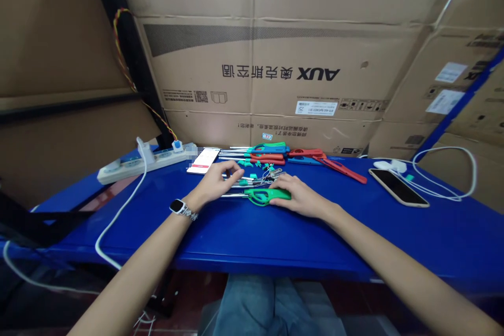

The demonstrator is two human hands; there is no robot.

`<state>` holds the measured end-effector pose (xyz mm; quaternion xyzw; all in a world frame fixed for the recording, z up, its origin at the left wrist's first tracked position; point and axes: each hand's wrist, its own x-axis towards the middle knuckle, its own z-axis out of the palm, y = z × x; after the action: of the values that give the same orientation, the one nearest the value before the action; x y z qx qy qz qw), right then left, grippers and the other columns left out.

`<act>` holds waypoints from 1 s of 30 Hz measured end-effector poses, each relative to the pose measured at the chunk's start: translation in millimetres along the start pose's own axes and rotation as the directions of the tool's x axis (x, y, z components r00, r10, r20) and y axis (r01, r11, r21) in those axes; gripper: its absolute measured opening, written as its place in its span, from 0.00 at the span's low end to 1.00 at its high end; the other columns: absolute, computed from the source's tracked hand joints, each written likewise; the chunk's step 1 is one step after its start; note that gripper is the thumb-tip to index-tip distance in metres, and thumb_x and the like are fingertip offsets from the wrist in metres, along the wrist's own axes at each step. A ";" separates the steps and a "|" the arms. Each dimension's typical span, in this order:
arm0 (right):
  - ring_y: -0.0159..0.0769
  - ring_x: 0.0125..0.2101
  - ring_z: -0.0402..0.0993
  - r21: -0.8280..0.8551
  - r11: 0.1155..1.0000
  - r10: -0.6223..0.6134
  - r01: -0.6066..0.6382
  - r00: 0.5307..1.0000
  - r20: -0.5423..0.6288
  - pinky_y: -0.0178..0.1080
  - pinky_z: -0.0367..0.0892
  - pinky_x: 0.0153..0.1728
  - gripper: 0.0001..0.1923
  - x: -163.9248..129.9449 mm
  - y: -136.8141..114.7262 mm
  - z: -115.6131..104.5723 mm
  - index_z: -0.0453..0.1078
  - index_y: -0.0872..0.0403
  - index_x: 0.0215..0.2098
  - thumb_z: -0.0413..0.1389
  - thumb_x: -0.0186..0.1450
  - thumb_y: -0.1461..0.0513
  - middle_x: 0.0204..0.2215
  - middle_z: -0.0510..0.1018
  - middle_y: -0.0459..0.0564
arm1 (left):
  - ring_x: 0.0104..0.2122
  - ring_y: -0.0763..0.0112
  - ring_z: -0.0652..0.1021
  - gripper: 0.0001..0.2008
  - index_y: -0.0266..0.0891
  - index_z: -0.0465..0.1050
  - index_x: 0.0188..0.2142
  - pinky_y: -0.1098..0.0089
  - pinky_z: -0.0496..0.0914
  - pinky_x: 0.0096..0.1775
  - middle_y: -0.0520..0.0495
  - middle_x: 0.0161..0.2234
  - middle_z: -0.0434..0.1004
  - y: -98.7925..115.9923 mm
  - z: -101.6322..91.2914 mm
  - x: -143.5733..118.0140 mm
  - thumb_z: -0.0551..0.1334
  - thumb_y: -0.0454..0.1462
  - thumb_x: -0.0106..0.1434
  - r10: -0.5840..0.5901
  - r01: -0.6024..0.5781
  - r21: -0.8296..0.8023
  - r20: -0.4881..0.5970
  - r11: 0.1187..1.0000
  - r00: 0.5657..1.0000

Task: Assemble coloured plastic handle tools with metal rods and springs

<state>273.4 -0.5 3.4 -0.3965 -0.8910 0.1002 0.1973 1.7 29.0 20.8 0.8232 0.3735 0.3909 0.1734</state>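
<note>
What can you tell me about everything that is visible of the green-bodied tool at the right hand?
The green-bodied tool has a smooth, plastic-looking body with a loop-shaped opening, and a thin, silvery, metal-looking rod extending leftward. It is roughly level across the picture, on or just above the blue table. The right hand pinches the body's right end between thumb and fingers, partly hiding it. The rod reaches toward the left hand; contact there is unclear.

Left wrist point(192, 202) is wearing small watch point(177, 205): dark rounded-rectangular face, pale case. Silvery bracelet point(191, 214) of chunky links is circling wrist. Both forearms point(155, 249) are showing bare. Faded blue trousers point(250, 304), creased, are showing below tabletop's point(244, 236) front edge.
</note>
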 end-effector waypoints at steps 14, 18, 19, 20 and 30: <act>0.41 0.42 0.72 0.091 0.996 -0.023 0.023 1.000 -0.011 0.42 0.66 0.44 0.18 5.8 5.6 13.2 0.75 0.52 0.48 0.60 0.65 0.51 0.41 0.74 0.52 | 0.36 0.63 0.77 0.12 0.40 0.76 0.40 0.64 0.71 0.39 0.46 0.38 0.78 5.7 9.1 -8.9 0.65 0.43 0.60 0.072 -0.111 0.116 0.295 0.987 0.953; 0.41 0.42 0.72 0.080 0.997 -0.010 0.011 1.000 -0.015 0.42 0.67 0.44 0.18 5.1 1.2 12.1 0.75 0.52 0.48 0.60 0.65 0.51 0.40 0.75 0.52 | 0.41 0.58 0.77 0.22 0.41 0.75 0.43 0.63 0.71 0.43 0.44 0.41 0.76 9.2 20.6 -12.4 0.67 0.53 0.57 0.085 -0.158 0.195 0.338 0.968 0.937; 0.41 0.42 0.72 0.080 0.997 -0.005 0.007 1.000 -0.019 0.42 0.67 0.44 0.18 4.5 0.4 11.7 0.75 0.52 0.48 0.60 0.66 0.51 0.40 0.75 0.52 | 0.43 0.57 0.77 0.24 0.41 0.75 0.44 0.63 0.71 0.44 0.44 0.42 0.76 9.2 23.6 -12.9 0.67 0.55 0.57 0.088 -0.164 0.201 0.341 0.966 0.936; 0.41 0.42 0.72 0.082 0.997 -0.002 0.004 1.000 -0.023 0.43 0.67 0.44 0.18 3.7 -0.1 11.4 0.75 0.52 0.49 0.59 0.66 0.51 0.41 0.75 0.52 | 0.44 0.56 0.77 0.24 0.41 0.74 0.45 0.62 0.70 0.45 0.44 0.43 0.76 8.8 26.3 -13.3 0.66 0.55 0.57 0.090 -0.168 0.206 0.343 0.964 0.935; 0.41 0.45 0.72 0.144 0.989 0.028 -0.033 0.999 0.032 0.43 0.65 0.47 0.16 2.7 6.5 7.5 0.76 0.52 0.48 0.62 0.65 0.55 0.42 0.75 0.52 | 0.44 0.56 0.77 0.18 0.41 0.77 0.43 0.62 0.71 0.45 0.43 0.42 0.75 4.0 34.1 -12.7 0.63 0.52 0.63 0.083 -0.168 0.225 0.345 0.960 0.935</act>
<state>272.9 5.7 -4.8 -0.3932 -0.8780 0.1733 0.2108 24.7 17.0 -5.0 0.9148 0.3314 0.2066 0.1028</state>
